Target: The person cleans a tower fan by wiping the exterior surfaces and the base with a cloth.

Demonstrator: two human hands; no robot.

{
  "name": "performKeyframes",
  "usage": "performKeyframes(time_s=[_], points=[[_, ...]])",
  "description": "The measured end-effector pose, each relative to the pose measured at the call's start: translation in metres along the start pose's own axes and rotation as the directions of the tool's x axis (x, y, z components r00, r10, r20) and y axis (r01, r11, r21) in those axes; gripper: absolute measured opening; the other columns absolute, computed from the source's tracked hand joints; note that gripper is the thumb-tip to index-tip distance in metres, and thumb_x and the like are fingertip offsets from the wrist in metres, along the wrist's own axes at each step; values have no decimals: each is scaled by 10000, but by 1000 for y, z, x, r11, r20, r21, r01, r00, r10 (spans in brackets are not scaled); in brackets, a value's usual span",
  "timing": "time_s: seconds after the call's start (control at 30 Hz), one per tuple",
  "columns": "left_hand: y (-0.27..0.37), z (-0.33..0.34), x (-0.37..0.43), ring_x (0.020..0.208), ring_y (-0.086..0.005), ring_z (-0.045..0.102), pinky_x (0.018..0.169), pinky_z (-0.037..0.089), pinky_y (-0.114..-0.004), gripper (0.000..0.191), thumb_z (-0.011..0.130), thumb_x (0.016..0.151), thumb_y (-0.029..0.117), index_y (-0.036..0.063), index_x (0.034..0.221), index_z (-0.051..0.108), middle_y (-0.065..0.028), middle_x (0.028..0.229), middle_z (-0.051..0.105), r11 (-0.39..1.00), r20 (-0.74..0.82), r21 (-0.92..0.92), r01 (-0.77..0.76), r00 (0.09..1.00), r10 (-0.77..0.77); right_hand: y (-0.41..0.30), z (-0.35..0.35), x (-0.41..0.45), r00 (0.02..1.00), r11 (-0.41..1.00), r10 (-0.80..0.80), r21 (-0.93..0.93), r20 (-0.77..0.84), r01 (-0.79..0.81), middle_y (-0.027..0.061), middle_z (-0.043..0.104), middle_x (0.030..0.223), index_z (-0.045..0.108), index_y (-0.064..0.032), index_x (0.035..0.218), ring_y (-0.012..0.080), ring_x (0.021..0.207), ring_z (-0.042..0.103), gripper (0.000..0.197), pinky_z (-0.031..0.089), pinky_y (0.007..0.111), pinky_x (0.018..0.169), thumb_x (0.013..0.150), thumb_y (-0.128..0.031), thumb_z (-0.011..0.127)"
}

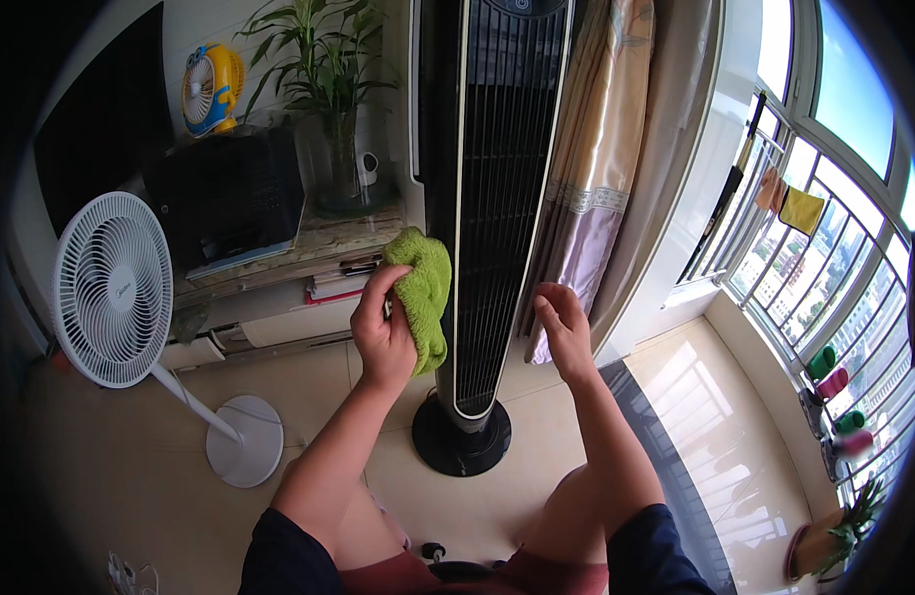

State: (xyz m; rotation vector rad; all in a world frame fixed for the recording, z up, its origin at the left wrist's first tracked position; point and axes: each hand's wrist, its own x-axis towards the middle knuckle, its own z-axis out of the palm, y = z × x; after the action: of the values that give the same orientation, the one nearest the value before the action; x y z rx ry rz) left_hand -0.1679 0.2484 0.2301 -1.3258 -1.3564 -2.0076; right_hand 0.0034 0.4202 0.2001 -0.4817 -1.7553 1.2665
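A tall black tower fan (495, 223) with a pale trim line and a round black base (462, 450) stands upright in front of me. My left hand (384, 327) grips a fluffy green cloth (425, 305), which lies against or close beside the fan's left side; contact is not certain. At the fan's right side is my right hand (565, 327), its fingers curled, with no object seen in it. Whether its fingertips touch the fan's edge cannot be told.
A white pedestal fan (119, 290) stands left, before a marble-topped cabinet (353, 234) bearing a plant in a glass vase (342, 163) and a yellow-blue small fan (212, 89). Curtains (599, 171) hang close on the right, beside a railed balcony (725, 401).
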Motion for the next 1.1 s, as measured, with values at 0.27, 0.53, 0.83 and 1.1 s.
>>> performKeyframes(time_s=[0.27,0.53,0.83,1.1], points=[[36,58,116,935,-109,564,831,473,-245,271,485,976,34,75,1243,507,-33,1105,574,931,-107,-330,-157,986,129,89,25,19,965,905,190,350,180,-243,149,335,1488,274,38,1447,229,1387,285,730,200,322,1139,1001,-540,279],[100,84,220,1084,-289,541,949,428,-365,364,461,974,70,81,1338,446,-169,1242,478,690,22,388,-611,755,655,61,46,4,973,933,187,286,131,-218,188,366,1467,320,51,1428,259,1391,289,738,202,322,1140,999,-547,259],[87,97,163,1296,-370,366,1096,231,-535,619,540,859,245,157,1451,383,-205,1352,414,207,532,717,-665,715,454,66,45,6,978,932,176,301,115,-203,193,339,1481,298,31,1443,272,1401,272,710,194,332,1142,1007,-527,245],[91,77,168,1331,-331,359,1110,216,-509,702,576,829,303,134,1468,343,-177,1423,405,132,661,633,-763,621,422,63,51,3,984,957,136,240,114,-160,193,357,1466,298,3,1448,286,1383,299,702,215,343,1131,1003,-536,238]])
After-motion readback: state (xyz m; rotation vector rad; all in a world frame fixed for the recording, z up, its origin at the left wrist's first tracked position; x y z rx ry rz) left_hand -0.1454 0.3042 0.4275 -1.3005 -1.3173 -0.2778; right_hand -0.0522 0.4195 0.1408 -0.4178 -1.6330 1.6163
